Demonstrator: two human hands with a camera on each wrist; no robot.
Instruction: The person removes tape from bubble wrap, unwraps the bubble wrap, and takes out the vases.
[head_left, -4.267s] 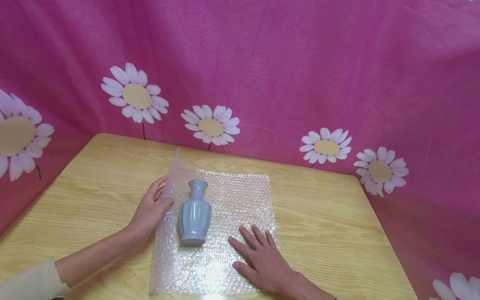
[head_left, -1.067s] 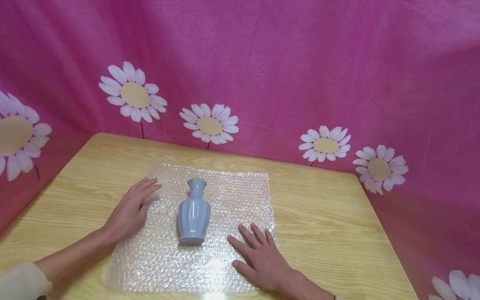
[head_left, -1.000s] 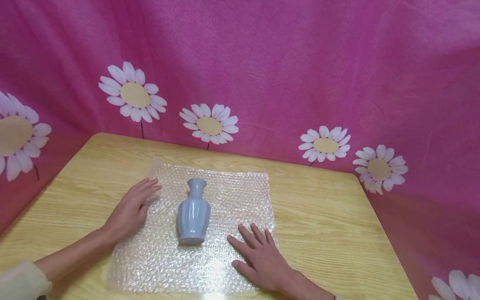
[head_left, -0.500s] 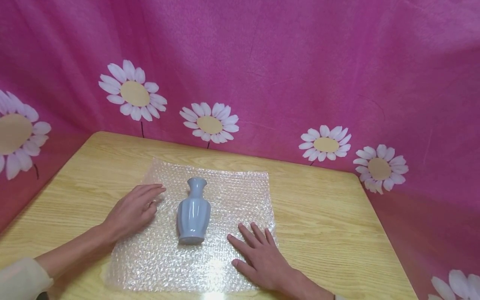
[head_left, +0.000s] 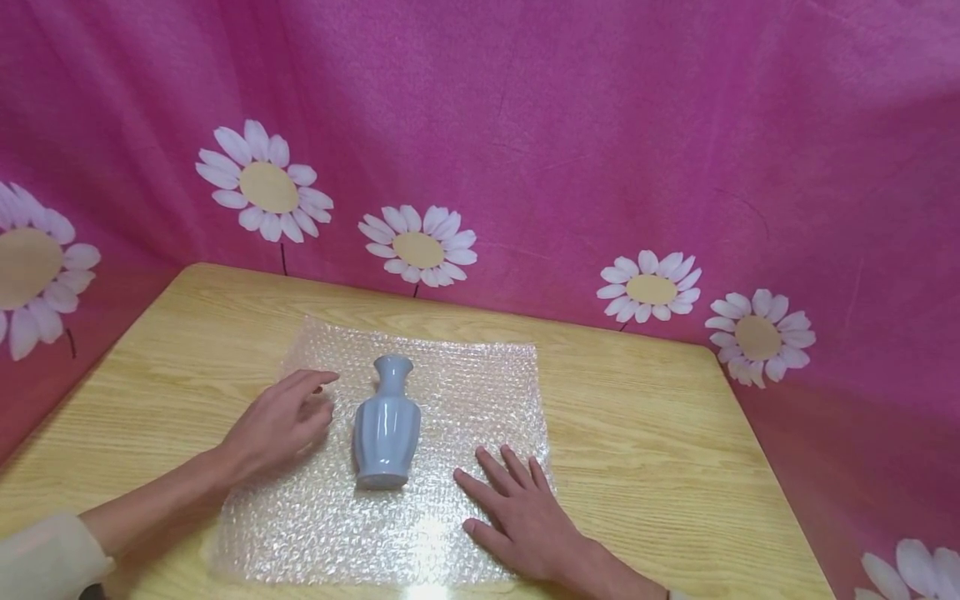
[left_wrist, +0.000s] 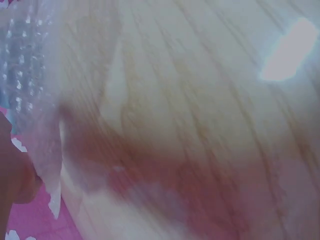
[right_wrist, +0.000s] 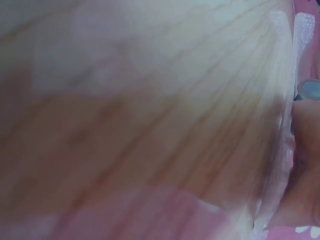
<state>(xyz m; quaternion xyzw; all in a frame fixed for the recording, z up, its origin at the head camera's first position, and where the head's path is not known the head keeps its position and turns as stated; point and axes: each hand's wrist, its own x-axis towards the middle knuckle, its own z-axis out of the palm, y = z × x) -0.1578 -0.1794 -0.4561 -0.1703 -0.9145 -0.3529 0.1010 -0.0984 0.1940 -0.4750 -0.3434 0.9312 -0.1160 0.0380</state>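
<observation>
A glossy blue-grey vase (head_left: 387, 437) lies on its side on a sheet of clear bubble wrap (head_left: 300, 533), neck toward the far edge. To the left of it, over the sheet's left part, is my left hand (head_left: 273, 425), index finger extended and thumb apart, holding nothing. Its fingertips stop short of the vase. My right hand (head_left: 517, 517) rests flat with spread fingers on the sheet's right part. In the left wrist view, part of the bubble wrap (left_wrist: 27, 65) shows beside the hand; the right wrist view catches the base of the vase (right_wrist: 311, 89) past my hand.
The wood-grain table (head_left: 645, 467) extends on both sides of the sheet. A pink cloth (head_left: 525, 150) printed with white daisies hangs behind and beside it. Light glares off the sheet's near edge.
Earlier my left hand held the sheet's left side folded up near the vase; that side now lies flat. Since then the hand has shifted slightly right, toward the vase. The right hand stays put.
</observation>
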